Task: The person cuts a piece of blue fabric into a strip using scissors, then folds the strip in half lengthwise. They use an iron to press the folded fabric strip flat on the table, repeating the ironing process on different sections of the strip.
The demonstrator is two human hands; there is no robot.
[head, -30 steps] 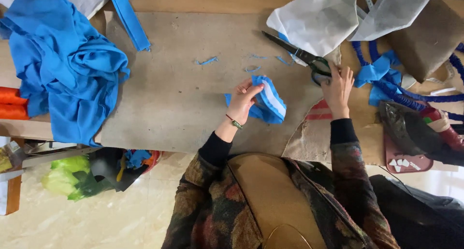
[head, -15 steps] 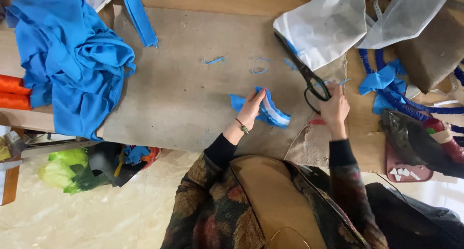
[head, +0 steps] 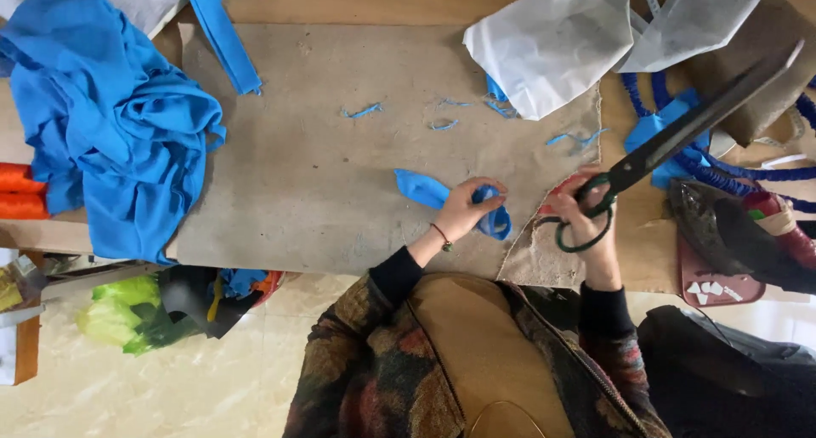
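Note:
My left hand (head: pixel 469 207) grips a small piece of blue cloth (head: pixel 425 189) that lies on the brown mat (head: pixel 323 149) near the table's front edge. My right hand (head: pixel 585 214) is closed around the green handles of large black scissors (head: pixel 680 132). Their long blades point up and to the right, lifted above the table. The two hands are a short way apart, with the cloth to the left of the scissors.
A big heap of blue fabric (head: pixel 110 123) covers the left of the table, with a blue strip (head: pixel 223 34) beside it. White sheets (head: pixel 552 38) lie at the back right. Blue cords (head: pixel 680 140) and dark bags (head: pixel 739 234) crowd the right side. Small blue scraps (head: pixel 365 110) dot the mat.
My right hand has picked the scissors up off the table and swung them toward me, blades now up to the right. My left hand has drawn the blue cloth closer to the table's edge.

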